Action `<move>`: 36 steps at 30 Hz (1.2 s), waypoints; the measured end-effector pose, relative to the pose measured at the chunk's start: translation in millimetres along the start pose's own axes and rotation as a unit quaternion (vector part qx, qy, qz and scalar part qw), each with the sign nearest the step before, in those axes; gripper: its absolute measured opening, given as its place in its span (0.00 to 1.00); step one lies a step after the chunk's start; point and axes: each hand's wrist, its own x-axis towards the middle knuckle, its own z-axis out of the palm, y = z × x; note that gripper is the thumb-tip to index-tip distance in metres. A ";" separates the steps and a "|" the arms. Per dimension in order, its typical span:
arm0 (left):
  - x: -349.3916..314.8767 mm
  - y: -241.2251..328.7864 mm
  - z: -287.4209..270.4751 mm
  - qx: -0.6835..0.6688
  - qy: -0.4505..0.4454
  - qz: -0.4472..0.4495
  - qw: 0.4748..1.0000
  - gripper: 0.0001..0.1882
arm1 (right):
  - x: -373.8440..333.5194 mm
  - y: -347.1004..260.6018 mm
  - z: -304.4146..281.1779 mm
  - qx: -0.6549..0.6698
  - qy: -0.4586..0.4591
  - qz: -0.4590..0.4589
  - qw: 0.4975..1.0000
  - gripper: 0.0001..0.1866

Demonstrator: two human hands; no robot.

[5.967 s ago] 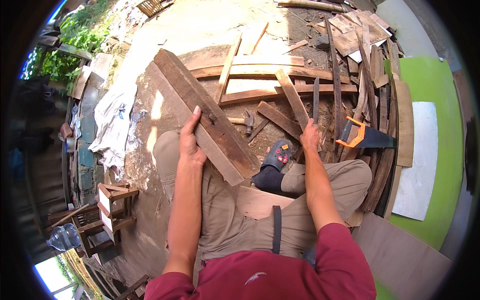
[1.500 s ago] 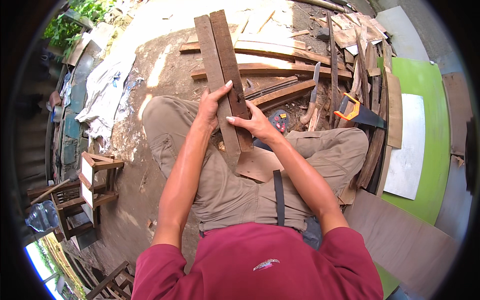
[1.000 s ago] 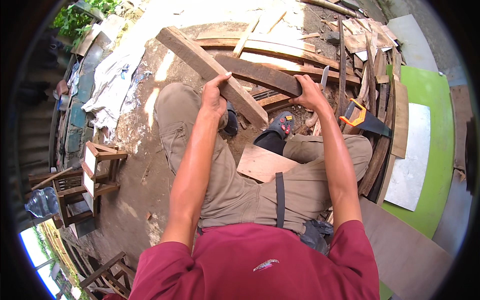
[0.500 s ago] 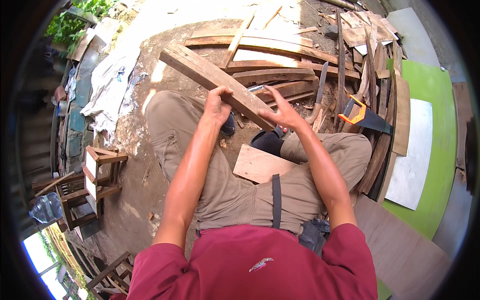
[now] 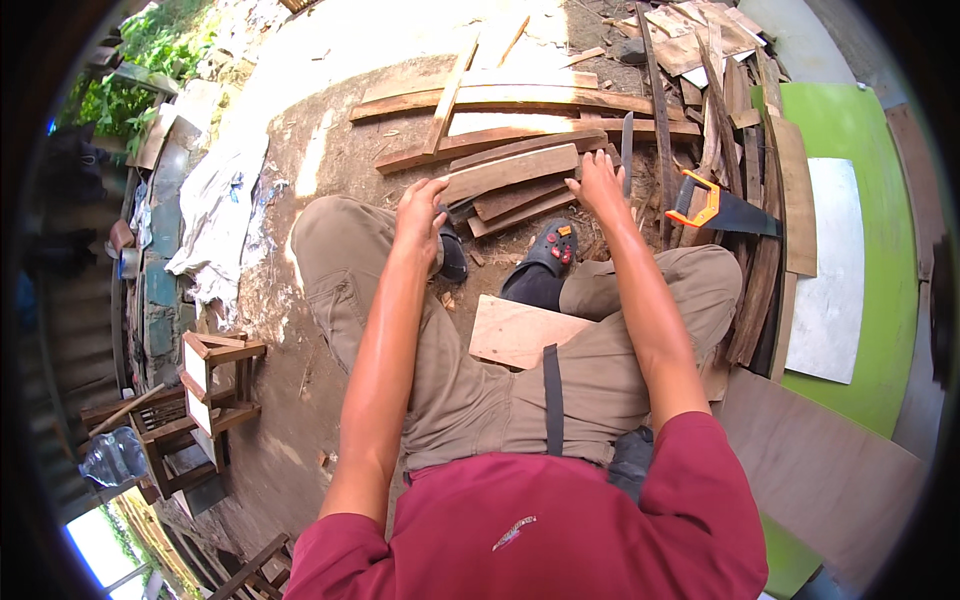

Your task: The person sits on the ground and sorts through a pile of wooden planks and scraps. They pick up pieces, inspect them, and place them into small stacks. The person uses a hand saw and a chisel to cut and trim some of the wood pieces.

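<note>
A squared wooden plank (image 5: 515, 172) lies across the stack of short timber beyond my feet, its broad face toward me. At its left end is my left hand (image 5: 418, 212), fingers curved and apart, close to the wood or just touching it. Near the opposite end, my right hand (image 5: 602, 187) has its thumb and fingers spread, with nothing visibly gripped. Other short lengths of timber (image 5: 520, 200) lie under and beside the plank. A long knife blade (image 5: 627, 145) stands out just beyond my right hand.
A handsaw (image 5: 735, 212) with an orange and black handle rests on timber at the right. A flat wooden board (image 5: 520, 332) lies between my legs. Long planks (image 5: 520, 97) lie farther off. At the left are white cloth (image 5: 225, 215) and a small wooden frame (image 5: 215, 390).
The plank, held tilted above my lap before, now lies on the stack beyond my feet. Both hands have reached forward and moved apart, toward its ends.
</note>
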 end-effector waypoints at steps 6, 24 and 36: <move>-6.4 3.1 -3.5 0.119 -0.039 0.045 0.991 0.34 | -29.0 26.2 12.9 0.064 -0.256 0.087 0.961 0.30; -132.3 152.2 109.3 0.409 -0.261 0.219 0.846 0.24 | -0.1 73.6 -41.7 0.367 0.363 0.252 0.819 0.17; -173.2 194.0 173.8 0.599 -0.369 0.305 0.642 0.24 | -19.1 99.4 -15.6 0.127 0.108 0.501 0.849 0.43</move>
